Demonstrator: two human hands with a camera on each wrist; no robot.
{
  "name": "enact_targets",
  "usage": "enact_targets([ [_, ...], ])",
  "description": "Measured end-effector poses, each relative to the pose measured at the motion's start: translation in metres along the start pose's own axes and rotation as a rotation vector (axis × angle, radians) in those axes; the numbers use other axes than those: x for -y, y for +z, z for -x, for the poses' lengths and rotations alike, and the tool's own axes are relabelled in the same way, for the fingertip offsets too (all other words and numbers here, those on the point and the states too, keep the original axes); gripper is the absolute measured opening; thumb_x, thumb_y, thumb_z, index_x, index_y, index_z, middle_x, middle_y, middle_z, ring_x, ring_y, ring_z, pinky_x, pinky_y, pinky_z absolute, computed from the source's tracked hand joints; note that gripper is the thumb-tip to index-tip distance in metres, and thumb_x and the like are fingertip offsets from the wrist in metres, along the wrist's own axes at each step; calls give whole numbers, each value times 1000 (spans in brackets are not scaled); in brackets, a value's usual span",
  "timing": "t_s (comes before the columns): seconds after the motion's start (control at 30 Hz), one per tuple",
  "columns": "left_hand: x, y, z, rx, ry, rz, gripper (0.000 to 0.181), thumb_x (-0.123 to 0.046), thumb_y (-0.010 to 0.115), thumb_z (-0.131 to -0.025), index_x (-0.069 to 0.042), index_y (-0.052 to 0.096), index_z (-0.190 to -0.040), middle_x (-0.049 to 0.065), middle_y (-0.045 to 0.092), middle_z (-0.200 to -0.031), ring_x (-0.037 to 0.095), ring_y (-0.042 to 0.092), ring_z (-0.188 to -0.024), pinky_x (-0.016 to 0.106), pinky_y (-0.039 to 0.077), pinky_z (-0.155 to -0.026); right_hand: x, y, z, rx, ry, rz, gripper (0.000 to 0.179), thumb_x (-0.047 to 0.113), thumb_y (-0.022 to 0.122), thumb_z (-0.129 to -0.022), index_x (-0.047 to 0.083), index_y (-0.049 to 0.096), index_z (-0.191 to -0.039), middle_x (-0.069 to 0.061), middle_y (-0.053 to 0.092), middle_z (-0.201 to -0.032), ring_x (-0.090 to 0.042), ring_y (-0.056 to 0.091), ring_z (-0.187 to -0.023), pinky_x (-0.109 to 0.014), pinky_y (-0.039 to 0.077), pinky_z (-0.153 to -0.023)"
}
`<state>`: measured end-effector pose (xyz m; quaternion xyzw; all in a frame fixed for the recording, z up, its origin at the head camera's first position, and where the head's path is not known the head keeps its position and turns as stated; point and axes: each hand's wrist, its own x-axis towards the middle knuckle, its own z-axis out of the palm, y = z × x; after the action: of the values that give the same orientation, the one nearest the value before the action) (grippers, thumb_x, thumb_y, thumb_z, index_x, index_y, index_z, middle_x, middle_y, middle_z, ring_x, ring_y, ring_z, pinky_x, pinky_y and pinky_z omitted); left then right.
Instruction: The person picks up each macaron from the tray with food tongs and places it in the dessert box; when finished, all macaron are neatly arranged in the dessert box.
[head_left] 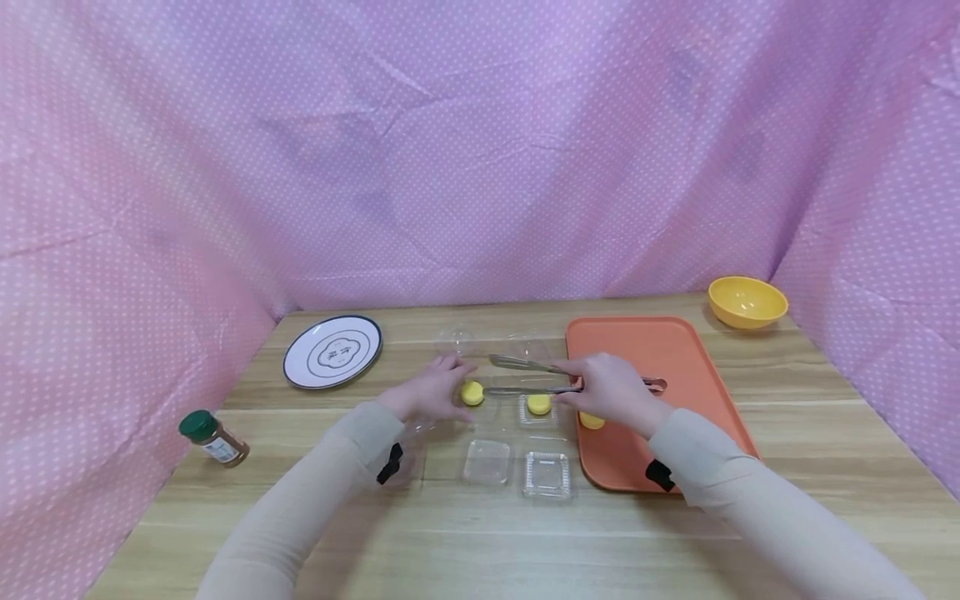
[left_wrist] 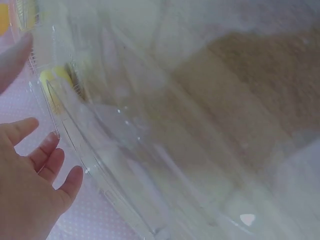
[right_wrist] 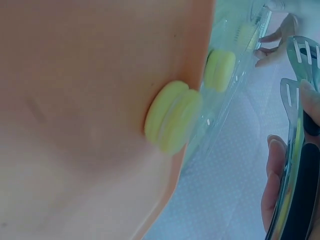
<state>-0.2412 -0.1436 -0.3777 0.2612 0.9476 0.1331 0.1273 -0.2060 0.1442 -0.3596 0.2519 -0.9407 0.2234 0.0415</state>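
My right hand (head_left: 617,390) grips a pair of metal tongs (head_left: 528,391) with black handles (right_wrist: 301,192); their slotted tips are spread apart and point left. My left hand (head_left: 433,390) is beside a yellow macaron (head_left: 472,393) at the far left of the group, fingers spread along the edge of a clear plastic container (left_wrist: 85,155). Whether the fingertips touch it I cannot tell. A second macaron (head_left: 539,404) sits in another clear compartment, under the tongs. A third macaron (right_wrist: 172,117) lies on the orange tray (head_left: 637,337), near its left rim, partly below my right hand.
Clear plastic boxes (head_left: 547,475) and lids (head_left: 487,462) lie in front of the macarons. A white plate (head_left: 309,360) is at the back left, a green-capped jar (head_left: 222,447) at the left, and a yellow bowl (head_left: 747,302) at the back right. Pink dotted cloth (head_left: 480,167) surrounds the table.
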Motion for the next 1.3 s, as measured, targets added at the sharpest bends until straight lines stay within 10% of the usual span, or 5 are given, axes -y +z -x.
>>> enact_targets([
  [0.63,-3,6,34,-202,169,73,74,-35,75,-79,-7,44,-140,11,43,-137,28,38,-128,45,36,-108,-16,-8,35,-83,-10,14,44,24,80,-74,10,69,-114,7,60,-73,-3,45,-56,-20,38,-48],
  [1.3,-29,18,63,-81,200,-67,85,-50,71,-78,-9,38,-144,9,40,-136,25,37,-126,42,38,-107,-31,-13,68,-185,-36,-5,42,23,83,-71,11,70,-109,12,54,-71,0,43,-60,-18,37,-49],
])
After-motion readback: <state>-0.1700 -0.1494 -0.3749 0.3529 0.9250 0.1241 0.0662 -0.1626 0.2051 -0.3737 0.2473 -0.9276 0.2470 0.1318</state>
